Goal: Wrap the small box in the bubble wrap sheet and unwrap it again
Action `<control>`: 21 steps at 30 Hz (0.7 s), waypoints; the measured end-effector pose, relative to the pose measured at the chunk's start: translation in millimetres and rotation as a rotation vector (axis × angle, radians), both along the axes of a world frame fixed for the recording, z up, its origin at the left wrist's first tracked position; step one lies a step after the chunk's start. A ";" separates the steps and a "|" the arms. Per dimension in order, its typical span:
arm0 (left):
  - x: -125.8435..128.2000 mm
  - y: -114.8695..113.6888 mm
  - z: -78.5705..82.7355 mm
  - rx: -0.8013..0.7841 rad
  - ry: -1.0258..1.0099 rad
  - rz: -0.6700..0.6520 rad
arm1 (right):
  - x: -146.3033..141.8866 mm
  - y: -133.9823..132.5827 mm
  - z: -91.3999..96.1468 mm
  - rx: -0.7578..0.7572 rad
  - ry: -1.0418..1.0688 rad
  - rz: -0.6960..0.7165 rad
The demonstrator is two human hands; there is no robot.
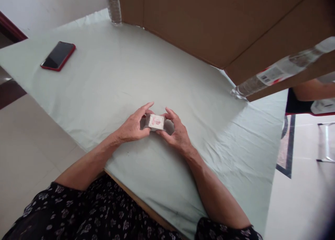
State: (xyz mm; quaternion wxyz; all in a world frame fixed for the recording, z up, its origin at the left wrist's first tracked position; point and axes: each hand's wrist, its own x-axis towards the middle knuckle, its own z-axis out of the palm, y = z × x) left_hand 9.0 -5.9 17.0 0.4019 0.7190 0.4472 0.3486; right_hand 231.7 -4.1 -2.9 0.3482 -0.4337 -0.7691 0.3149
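Observation:
Between my two hands is a small white block with red print on its top face, which looks like a deck of playing cards [157, 122]. Its sides look greyish, and the print is too small to read. My left hand [133, 126] grips the left end, thumb at the near side and fingers at the far side. At the right end my right hand [178, 131] holds it the same way, its index finger raised off the deck. The deck is at or just above the pale green tablecloth [157, 72]; any gap beneath it is hard to judge.
A phone [58, 55] in a red case lies at the far left. Large brown cardboard [188, 27] stands across the back, with one plastic bottle [114, 9] at its left and another [282, 70] at its right. Another person's arm [314, 90] shows at the right edge.

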 end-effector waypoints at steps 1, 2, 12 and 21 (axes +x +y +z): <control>0.0 0.0 0.0 0.005 0.030 0.004 | 0.4 0.5 0.2 -0.017 -0.012 0.007; -0.4 0.0 0.3 0.003 0.059 0.003 | 0.9 1.1 0.2 -0.037 -0.025 0.016; -16.2 7.6 -2.0 -0.067 -0.119 0.086 | 11.9 8.8 -0.7 -0.220 0.313 -0.008; -13.9 11.0 -17.9 0.164 0.418 0.323 | 5.2 12.4 -13.7 -0.213 0.479 -0.221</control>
